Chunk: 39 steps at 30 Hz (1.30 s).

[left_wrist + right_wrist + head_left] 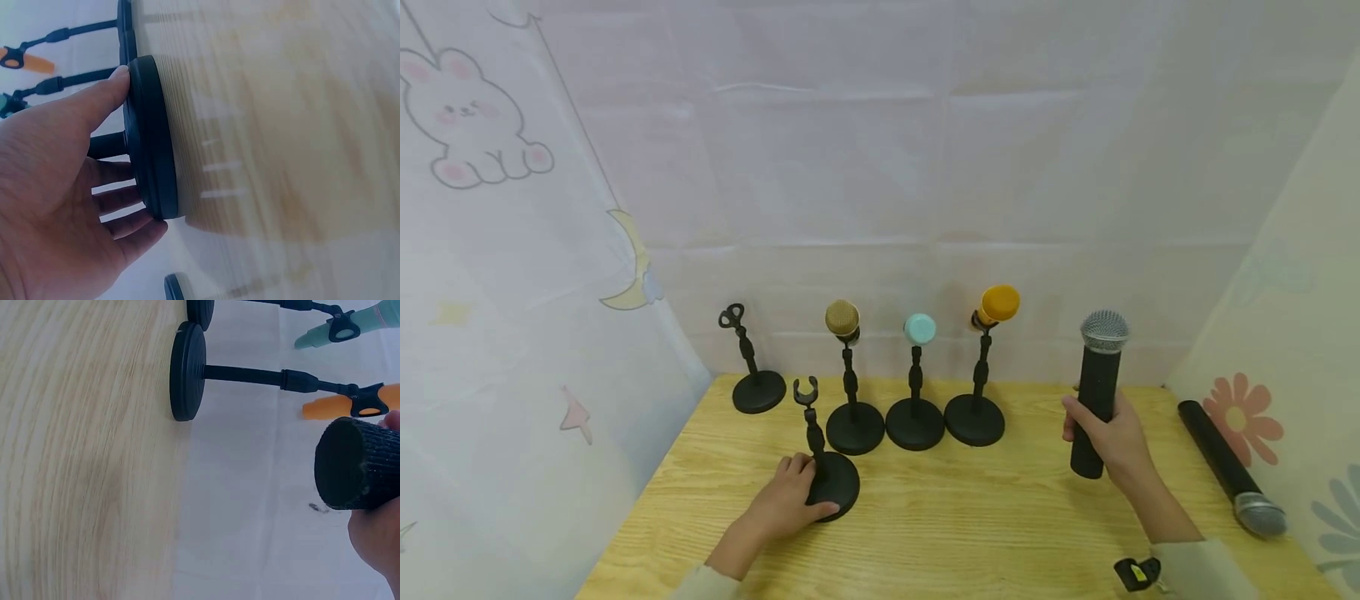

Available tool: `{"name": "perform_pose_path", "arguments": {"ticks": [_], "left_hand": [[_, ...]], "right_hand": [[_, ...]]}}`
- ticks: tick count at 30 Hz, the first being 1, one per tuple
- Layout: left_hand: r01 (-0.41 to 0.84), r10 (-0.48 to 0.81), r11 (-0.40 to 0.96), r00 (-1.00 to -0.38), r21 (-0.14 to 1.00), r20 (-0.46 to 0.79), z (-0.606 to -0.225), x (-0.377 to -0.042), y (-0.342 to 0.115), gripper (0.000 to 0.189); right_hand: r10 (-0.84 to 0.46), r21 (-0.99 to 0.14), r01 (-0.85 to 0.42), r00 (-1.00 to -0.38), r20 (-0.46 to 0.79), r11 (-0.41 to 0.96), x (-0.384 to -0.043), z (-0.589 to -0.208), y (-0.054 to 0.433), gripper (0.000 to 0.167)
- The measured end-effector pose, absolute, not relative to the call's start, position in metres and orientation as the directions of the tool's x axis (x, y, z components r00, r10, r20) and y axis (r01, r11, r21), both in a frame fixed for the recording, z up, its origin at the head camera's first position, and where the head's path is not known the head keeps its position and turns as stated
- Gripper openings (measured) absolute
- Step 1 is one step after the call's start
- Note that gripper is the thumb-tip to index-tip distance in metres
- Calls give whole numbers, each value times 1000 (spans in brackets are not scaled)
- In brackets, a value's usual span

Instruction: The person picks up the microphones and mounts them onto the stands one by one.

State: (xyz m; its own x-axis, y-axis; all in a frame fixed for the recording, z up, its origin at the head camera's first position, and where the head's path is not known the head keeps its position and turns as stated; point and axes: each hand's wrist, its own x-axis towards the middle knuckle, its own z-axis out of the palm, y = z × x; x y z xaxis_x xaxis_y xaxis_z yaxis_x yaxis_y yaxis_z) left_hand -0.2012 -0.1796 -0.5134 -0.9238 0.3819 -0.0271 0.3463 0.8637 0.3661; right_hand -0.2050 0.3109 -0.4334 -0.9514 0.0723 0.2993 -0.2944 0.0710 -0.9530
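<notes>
My left hand [781,502] grips the round base of a black microphone stand [839,490], whose forked clip holds nothing. In the left wrist view the thumb lies at one edge of the base [153,137] and the fingers reach around the opposite edge. Over the table's right side, my right hand [1122,446] holds a black microphone [1099,383] upright by its handle, silver mesh head up. The right wrist view shows the handle's butt end [340,465] close up, with most of that hand out of frame.
Behind stand three stands bearing a gold microphone [842,319], a mint microphone [920,329] and an orange microphone [1000,303]. A stand with a bare clip [758,392] is at back left. Another black microphone [1221,454] lies along the right edge. Cloth walls [880,167] enclose the wooden table [955,525].
</notes>
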Motion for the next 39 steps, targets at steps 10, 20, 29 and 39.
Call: {"name": "perform_pose_path", "arguments": {"ticks": [10, 20, 29, 39], "left_hand": [[386, 421, 862, -906, 329, -40, -516, -199, -157, 89], [429, 467, 843, -883, 325, -47, -516, -195, -139, 83], [446, 490, 838, -869, 315, -72, -514, -194, -123, 82], [487, 530, 824, -843, 290, -90, -515, -193, -104, 83]], "right_hand": [[-4, -928, -371, -929, 371, 38, -204, -434, 302, 20], [-47, -913, -394, -919, 391, 107, -202, -434, 293, 17], [-12, -905, -404, -914, 406, 135, -199, -429, 283, 21], [-30, -878, -471, -882, 470, 86, -202, -423, 265, 23]]}}
